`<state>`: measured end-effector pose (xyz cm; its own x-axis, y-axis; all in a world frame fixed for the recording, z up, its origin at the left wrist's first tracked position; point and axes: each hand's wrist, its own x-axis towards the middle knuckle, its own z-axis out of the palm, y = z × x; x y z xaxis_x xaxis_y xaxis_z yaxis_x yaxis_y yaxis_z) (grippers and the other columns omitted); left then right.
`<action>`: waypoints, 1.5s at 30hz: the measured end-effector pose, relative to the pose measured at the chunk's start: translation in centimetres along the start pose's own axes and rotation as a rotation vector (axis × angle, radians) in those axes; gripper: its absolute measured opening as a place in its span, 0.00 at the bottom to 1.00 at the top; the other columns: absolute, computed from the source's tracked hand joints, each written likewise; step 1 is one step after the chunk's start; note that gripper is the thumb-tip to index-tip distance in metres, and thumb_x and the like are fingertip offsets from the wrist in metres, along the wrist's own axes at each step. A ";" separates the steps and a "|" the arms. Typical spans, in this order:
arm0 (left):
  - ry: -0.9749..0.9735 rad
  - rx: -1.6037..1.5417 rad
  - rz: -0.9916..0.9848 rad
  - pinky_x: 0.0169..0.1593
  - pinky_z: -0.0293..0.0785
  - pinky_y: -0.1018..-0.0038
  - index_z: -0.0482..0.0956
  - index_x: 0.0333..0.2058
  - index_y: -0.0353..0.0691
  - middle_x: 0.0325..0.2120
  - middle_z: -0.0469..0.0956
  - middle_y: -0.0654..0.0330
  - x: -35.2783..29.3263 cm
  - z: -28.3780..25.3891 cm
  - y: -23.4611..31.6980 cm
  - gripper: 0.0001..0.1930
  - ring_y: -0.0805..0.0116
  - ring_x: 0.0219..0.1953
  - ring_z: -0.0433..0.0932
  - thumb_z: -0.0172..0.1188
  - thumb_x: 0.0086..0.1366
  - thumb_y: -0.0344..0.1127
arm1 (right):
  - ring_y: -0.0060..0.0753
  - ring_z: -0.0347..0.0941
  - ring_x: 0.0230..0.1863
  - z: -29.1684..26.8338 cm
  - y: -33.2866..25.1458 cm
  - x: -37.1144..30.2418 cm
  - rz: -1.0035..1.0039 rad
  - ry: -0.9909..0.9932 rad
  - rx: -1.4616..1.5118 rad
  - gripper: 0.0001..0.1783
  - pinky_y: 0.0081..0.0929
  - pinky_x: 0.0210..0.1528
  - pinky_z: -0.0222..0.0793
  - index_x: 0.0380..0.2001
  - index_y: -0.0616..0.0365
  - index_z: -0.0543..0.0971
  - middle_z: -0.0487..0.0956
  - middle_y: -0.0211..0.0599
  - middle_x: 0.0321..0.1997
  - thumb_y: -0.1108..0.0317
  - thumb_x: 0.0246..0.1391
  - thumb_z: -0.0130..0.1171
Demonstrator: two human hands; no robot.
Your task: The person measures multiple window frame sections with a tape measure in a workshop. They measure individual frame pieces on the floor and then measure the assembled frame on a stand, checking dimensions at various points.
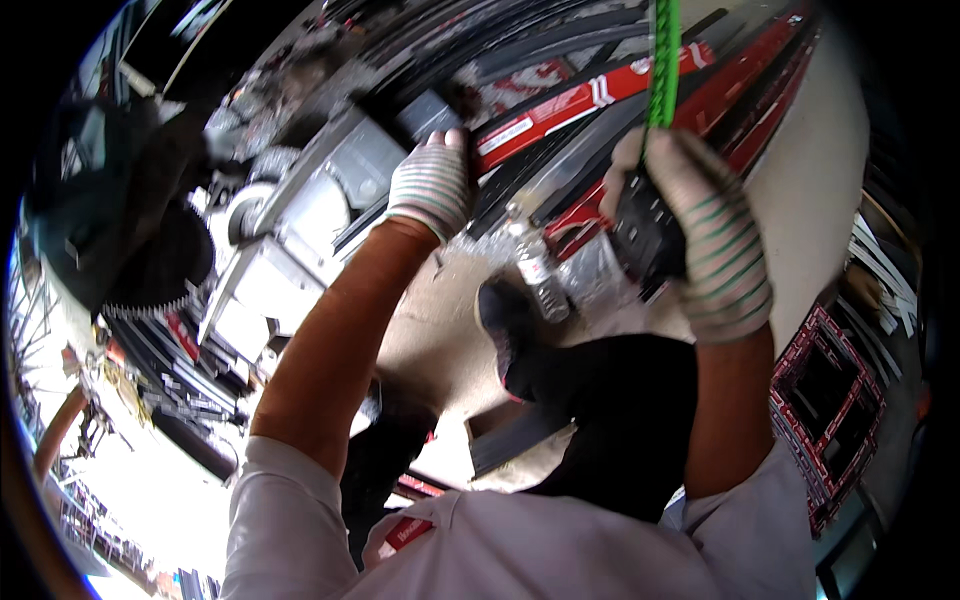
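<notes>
My left hand [432,188], in a striped knit glove, is closed at the near end of a long bar in red printed wrap [560,112]. Its grip is partly hidden, since the back of the glove faces up. In my right hand [718,235], gloved the same way, is a black tape measure [648,228]. A bright green blade [663,65] runs from it up past the top of the view. Below the bars, a clear plastic bottle [540,272] lies on the floor beside crumpled clear plastic [595,272].
Left of my arm stands a grey metal machine [345,165], with a toothed saw blade [165,262] farther left. Dark and red bars [755,110] fill the far side. A red-patterned frame [825,415] leans at right. My shoe [505,325] is near the bottle.
</notes>
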<state>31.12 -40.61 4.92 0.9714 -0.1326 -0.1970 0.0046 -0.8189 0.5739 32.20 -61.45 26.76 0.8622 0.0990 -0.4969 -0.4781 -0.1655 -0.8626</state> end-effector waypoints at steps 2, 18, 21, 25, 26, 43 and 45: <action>-0.036 -0.034 -0.012 0.46 0.78 0.50 0.72 0.52 0.37 0.42 0.79 0.39 -2.7 -1.6 -0.4 0.20 0.36 0.44 0.80 0.63 0.63 0.35 | 0.20 0.78 0.33 1.3 -0.5 -0.8 -0.053 0.039 0.045 0.16 0.22 0.41 0.75 0.38 0.55 0.84 0.83 0.30 0.30 0.54 0.70 0.58; 0.110 -0.223 -0.003 0.54 0.74 0.71 0.66 0.61 0.30 0.41 0.75 0.50 -26.6 -12.4 -6.6 0.24 0.65 0.45 0.74 0.59 0.68 0.26 | 0.29 0.83 0.39 2.3 -1.0 -8.1 -0.367 -0.229 0.119 0.20 0.26 0.48 0.79 0.48 0.60 0.82 0.84 0.37 0.37 0.52 0.70 0.58; 0.234 -0.538 -0.014 0.47 0.75 0.77 0.64 0.62 0.35 0.40 0.73 0.61 -30.6 -13.4 -8.9 0.24 0.74 0.39 0.72 0.59 0.70 0.23 | 0.28 0.83 0.35 2.0 -0.9 -8.5 -0.400 -0.317 0.176 0.17 0.27 0.43 0.82 0.46 0.60 0.84 0.85 0.37 0.37 0.56 0.69 0.60; 0.552 -0.594 -0.007 0.41 0.74 0.78 0.67 0.57 0.40 0.36 0.72 0.67 -33.8 -16.9 -8.9 0.18 0.78 0.36 0.72 0.56 0.70 0.23 | 0.31 0.82 0.39 2.5 -1.1 -9.0 -0.344 -0.271 0.154 0.19 0.28 0.46 0.78 0.48 0.60 0.81 0.83 0.37 0.36 0.54 0.70 0.59; 0.691 -0.549 0.067 0.38 0.73 0.79 0.68 0.54 0.40 0.33 0.71 0.68 -33.5 -17.3 -9.9 0.17 0.80 0.32 0.70 0.57 0.69 0.23 | 0.27 0.82 0.36 2.7 -1.0 -9.1 -0.359 -0.274 0.156 0.17 0.26 0.44 0.81 0.45 0.59 0.83 0.83 0.36 0.36 0.56 0.70 0.59; 1.169 -0.742 0.001 0.48 0.77 0.78 0.72 0.50 0.40 0.38 0.80 0.63 -31.0 -16.1 -20.6 0.13 0.75 0.40 0.79 0.57 0.68 0.23 | 0.26 0.76 0.38 3.2 -0.9 -6.1 -0.315 -0.260 -0.088 0.18 0.24 0.46 0.72 0.47 0.57 0.80 0.80 0.34 0.36 0.52 0.72 0.54; 1.190 -0.701 -0.004 0.47 0.77 0.78 0.73 0.49 0.39 0.38 0.79 0.64 -31.1 -16.0 -20.7 0.12 0.75 0.40 0.79 0.57 0.68 0.23 | 0.26 0.76 0.38 4.0 -0.9 -5.9 -0.300 -0.240 -0.120 0.19 0.24 0.45 0.72 0.48 0.57 0.79 0.80 0.34 0.36 0.52 0.72 0.53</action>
<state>4.67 -10.61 11.93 0.5852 0.7120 0.3880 -0.2199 -0.3212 0.9211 26.87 -57.91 30.13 0.8902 0.3841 -0.2450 -0.1757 -0.2067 -0.9625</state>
